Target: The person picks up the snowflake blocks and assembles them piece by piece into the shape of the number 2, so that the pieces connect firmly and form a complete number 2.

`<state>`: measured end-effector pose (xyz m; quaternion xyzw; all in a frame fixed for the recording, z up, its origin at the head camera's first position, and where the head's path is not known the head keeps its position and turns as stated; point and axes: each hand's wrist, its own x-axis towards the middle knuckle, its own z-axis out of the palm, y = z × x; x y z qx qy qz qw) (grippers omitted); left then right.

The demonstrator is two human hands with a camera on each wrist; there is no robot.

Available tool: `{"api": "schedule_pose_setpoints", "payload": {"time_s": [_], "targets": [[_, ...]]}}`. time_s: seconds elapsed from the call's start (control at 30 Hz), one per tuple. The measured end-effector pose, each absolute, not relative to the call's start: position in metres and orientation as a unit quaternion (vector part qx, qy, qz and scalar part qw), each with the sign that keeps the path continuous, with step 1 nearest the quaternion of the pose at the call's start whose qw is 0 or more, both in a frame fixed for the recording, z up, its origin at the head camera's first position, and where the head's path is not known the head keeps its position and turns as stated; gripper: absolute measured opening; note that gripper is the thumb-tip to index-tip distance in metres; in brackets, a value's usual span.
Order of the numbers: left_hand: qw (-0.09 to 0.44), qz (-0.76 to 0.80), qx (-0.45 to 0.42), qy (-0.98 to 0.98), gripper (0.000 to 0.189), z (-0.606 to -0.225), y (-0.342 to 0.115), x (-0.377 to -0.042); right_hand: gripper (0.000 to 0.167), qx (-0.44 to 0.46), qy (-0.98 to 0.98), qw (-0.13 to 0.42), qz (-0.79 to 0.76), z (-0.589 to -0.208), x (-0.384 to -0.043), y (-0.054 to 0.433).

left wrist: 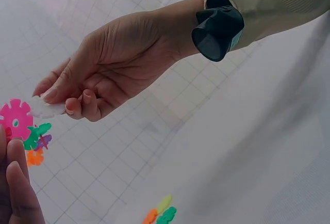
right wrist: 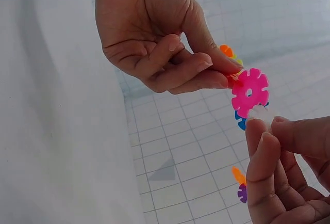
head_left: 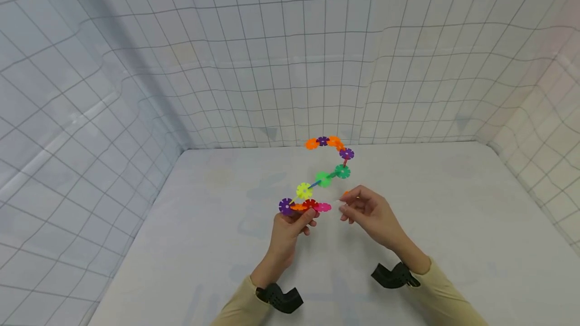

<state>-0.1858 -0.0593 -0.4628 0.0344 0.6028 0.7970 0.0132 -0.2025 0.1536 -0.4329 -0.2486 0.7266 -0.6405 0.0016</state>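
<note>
A chain of bright plastic snowflake discs curves away from my left hand (head_left: 286, 238), which pinches it at a red disc (head_left: 310, 204). At the chain's near end is a pink disc (right wrist: 250, 93). Purple (head_left: 286, 206), yellow (head_left: 304, 190) and green discs (head_left: 323, 179) follow farther along, and an orange disc (head_left: 311, 144) ends the far side. Between thumb and fingertips, my right hand (head_left: 373, 218) pinches a white disc (right wrist: 262, 114) right by the pink one's edge. Whether these two touch I cannot tell. My right fingers partly cover the white disc.
Both hands are above a white surface (head_left: 195, 245). White walls with a dark grid (head_left: 290, 64) rise at the back and sides. An orange piece (head_left: 346, 193) peeks out behind my right hand. Black bands (head_left: 280, 298) are on both wrists.
</note>
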Motion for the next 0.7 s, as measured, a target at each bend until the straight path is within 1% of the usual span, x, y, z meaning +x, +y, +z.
{"api": "schedule_pose_setpoints", "payload": {"time_s": [0.33, 0.5, 0.7], "targets": [[0.016, 0.790, 0.034, 0.612, 0.019, -0.4612, -0.0577, -0.1840, 0.015, -0.283, 0.723, -0.033, -0.629, -0.4352, -0.2007, 0.1499], [0.013, 0.789, 0.040, 0.613, 0.018, -0.4611, -0.0581, -0.1836, 0.015, -0.285, 0.720, -0.033, -0.631, -0.4364, -0.2000, 0.1489], [0.017, 0.789, 0.055, 0.611, 0.022, -0.4602, -0.0593, -0.1832, 0.010, -0.274, 0.723, -0.030, -0.633, -0.4345, -0.1984, 0.1472]]}}
